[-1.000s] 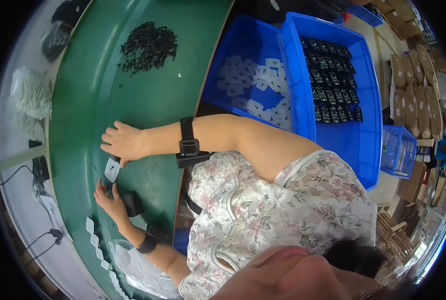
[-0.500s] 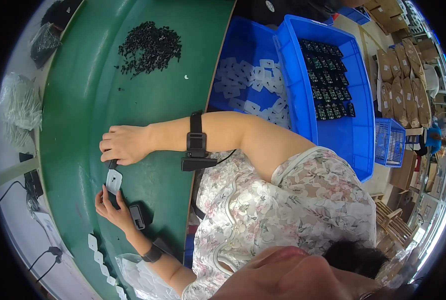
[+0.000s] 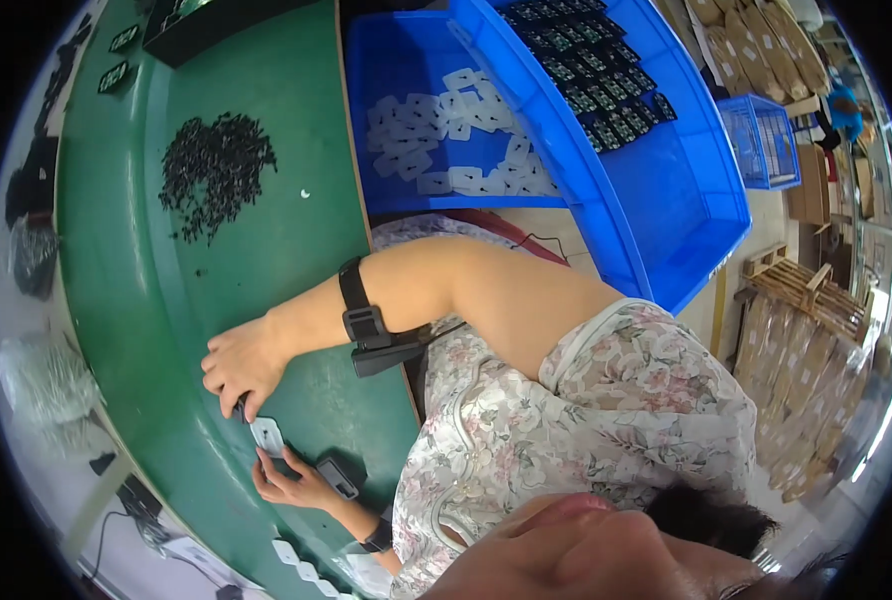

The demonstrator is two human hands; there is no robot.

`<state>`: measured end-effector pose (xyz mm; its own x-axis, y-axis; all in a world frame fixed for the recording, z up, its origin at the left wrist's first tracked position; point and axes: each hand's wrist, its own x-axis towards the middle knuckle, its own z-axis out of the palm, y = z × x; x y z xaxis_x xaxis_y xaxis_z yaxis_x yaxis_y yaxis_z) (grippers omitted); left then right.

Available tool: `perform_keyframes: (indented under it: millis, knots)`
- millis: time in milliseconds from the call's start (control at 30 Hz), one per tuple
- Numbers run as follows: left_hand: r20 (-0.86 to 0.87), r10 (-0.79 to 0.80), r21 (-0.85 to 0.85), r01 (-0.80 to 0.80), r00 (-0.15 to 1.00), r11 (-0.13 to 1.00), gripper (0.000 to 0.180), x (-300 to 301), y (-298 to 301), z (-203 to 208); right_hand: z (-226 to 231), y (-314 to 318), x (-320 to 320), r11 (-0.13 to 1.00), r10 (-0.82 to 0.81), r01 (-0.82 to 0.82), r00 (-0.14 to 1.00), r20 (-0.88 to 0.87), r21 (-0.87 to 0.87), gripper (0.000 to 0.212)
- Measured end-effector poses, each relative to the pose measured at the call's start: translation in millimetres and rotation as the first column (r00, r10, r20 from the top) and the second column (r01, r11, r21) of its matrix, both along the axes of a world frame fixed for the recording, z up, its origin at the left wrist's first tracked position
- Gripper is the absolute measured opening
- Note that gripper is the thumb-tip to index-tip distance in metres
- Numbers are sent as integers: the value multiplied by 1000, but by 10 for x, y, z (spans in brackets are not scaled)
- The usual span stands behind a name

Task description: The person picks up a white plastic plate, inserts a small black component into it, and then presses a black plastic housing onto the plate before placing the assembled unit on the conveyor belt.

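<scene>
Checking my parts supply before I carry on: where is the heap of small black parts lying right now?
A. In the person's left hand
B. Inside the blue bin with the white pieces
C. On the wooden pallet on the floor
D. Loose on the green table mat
D: the heap of small black parts lies loose on the green table mat, outside the blue bin that holds white pieces.

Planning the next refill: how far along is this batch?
Done: a few white pieces lie in a row at the mat's edge. In hand: both hands, right hand and left hand, on one white piece. Left: many white pieces in the blue bin and a pile of black parts.
</scene>
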<state>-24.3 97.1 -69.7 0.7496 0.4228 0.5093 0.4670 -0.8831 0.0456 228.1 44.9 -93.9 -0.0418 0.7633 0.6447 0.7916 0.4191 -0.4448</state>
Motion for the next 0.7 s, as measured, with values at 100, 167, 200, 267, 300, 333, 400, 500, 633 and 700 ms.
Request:
perform_keyframes:
  millis: [100,167,200,267,300,333,400,500,633,700]
  knots:
    - [13,-34,0,34,999,999,33,15,12,30,6,14,-12,1000,-7,7,1000,0,-3,32]
    - [23,-29,-3,29,999,1000,33,21,18,24,12,36,-28,999,-33,33,999,37,-8,31]
    - [-4,-37,4,37,999,999,35,22,34,10,-4,33,-22,999,-37,37,999,25,20,28]
    - [-50,-60,27,61,997,998,37,8,78,8,-2,12,-68,998,-64,63,997,49,10,28]
    - [-52,-32,37,34,998,999,37,-23,96,3,31,12,-101,997,-81,81,994,71,1,29]
    - [-59,-33,37,35,998,999,38,-51,109,-8,57,-4,-103,999,-52,52,996,67,11,29]
    - [-82,-14,49,18,997,999,39,-108,108,2,121,-46,-148,998,-70,70,994,79,-2,26]
    - [-99,8,21,-6,995,1000,37,-95,79,-3,130,-131,-248,983,-149,159,983,109,-91,22]
    - [-63,56,-80,-62,996,995,37,-51,-38,27,272,-276,-243,969,-182,199,976,121,-147,23]
    - [-83,84,-108,-93,993,990,38,-13,-60,54,303,-298,-197,967,-121,131,991,59,-217,25]
